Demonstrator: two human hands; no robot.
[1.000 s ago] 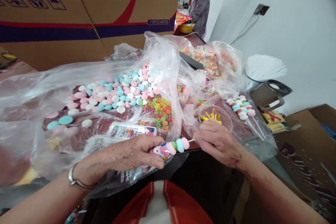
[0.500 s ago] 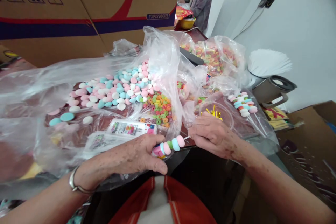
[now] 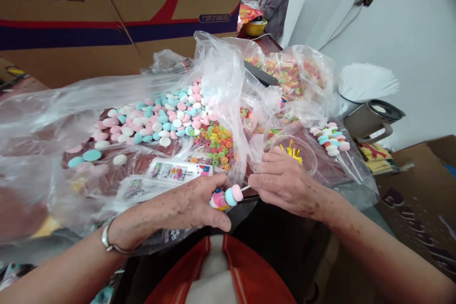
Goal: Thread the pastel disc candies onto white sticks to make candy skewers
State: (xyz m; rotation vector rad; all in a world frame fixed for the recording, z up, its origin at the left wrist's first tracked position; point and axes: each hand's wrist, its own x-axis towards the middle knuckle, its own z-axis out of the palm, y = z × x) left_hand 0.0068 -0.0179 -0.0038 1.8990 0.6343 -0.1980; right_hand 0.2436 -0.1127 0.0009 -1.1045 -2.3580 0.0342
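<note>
My left hand (image 3: 188, 205) is curled around a small printed plastic bag (image 3: 218, 199), thumb below and fingers above. A candy skewer (image 3: 235, 194) is partly inside it; a pink and a blue candy show at the bag's mouth. My right hand (image 3: 285, 183) pinches the skewer's thin white stick (image 3: 246, 187) at its bare end. Printed flat bags (image 3: 178, 170) lie just beyond my left hand. Past my right fingers is a clear round tub (image 3: 313, 156) with gold twist ties (image 3: 292, 153).
Loose pastel candies (image 3: 153, 121) and ring-shaped gummies (image 3: 215, 145) lie on clear plastic. Finished-looking skewers (image 3: 331, 138) rest at the right, near a lidded mug (image 3: 370, 116) and white sticks (image 3: 368, 80). A large carton (image 3: 107, 61) stands behind; a person (image 3: 278, 0) works beyond.
The skewer has slid left, deeper into the bag, so fewer candies show. My right hand has moved slightly left with the stick, and my left hand slightly right.
</note>
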